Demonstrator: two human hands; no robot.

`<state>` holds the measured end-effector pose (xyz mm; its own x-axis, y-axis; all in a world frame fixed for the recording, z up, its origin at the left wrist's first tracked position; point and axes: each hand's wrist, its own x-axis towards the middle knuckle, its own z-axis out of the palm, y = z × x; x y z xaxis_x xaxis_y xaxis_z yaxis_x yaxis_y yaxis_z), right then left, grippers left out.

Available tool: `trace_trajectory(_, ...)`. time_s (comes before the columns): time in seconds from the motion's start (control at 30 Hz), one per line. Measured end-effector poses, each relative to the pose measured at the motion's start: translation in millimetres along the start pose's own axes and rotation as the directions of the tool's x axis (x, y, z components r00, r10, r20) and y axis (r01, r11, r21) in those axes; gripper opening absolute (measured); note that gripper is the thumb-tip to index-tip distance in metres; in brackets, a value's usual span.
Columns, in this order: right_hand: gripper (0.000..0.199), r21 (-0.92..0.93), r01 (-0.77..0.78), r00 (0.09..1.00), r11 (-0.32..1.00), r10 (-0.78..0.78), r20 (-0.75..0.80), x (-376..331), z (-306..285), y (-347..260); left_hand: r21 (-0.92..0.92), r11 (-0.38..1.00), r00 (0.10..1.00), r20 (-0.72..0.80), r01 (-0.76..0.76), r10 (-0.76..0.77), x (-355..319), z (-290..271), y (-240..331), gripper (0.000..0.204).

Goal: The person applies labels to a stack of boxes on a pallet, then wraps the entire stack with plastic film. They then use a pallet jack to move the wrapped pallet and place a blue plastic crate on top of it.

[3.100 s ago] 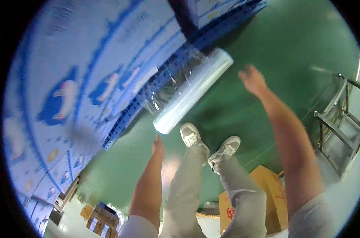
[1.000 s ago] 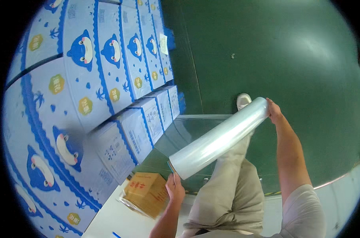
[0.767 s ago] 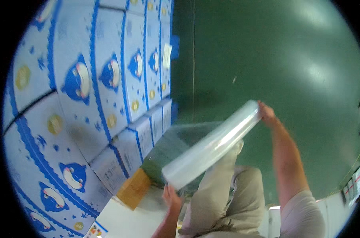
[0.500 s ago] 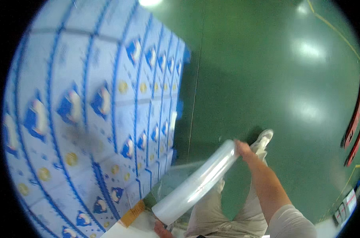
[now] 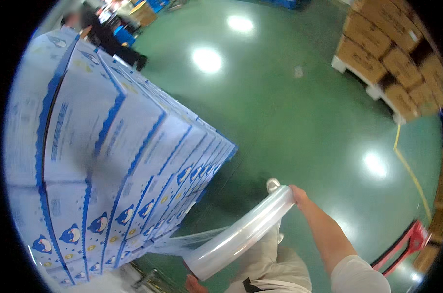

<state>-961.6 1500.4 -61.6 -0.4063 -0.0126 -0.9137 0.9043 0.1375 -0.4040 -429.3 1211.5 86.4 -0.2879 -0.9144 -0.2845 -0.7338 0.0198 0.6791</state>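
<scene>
A thick roll of clear stretch film [image 5: 241,233] lies slantwise across the space in front of my body. My right hand [image 5: 299,196] is closed on its upper end. At the lower end my left hand [image 5: 195,284] grips the roll, its fingers partly hidden and cut by the picture's edge. A loose web of film [image 5: 194,241] stretches from the roll leftward to the lower part of a tall stack of blue-and-white cartons [image 5: 116,122]. These cartons bear blue cartoon animals and stand close on my left.
Brown cartons [image 5: 365,46] are piled on a white pallet [image 5: 372,91] at the far right. Nearer on the right stands a red pallet jack [image 5: 402,246], beside a yellow floor line [image 5: 411,168]. Another person [image 5: 107,36] in dark clothes is beyond the stack, upper left.
The view has swung so that the stack's corner and top, the brown cartons and the other person now show. Both hands still hold the roll at much the same slant.
</scene>
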Motion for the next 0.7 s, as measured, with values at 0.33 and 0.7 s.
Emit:
trace_trajectory(0.33, 0.058, -0.228, 0.012, 0.998, 0.974, 0.002, 0.061, 215.9, 44.3, -291.4, 0.360, 0.827, 0.879, 0.038, 0.432, -0.475, 58.6, 248.3, 310.4, 0.048)
trace_trajectory(0.7, 0.063, -0.750, 0.056, 0.921, 0.659, 0.255, 0.293, 479.8, 209.6, -381.2, 0.402, 0.745, 0.708, 0.271, 0.533, -0.652, 153.9, 441.0, 401.1, 0.042)
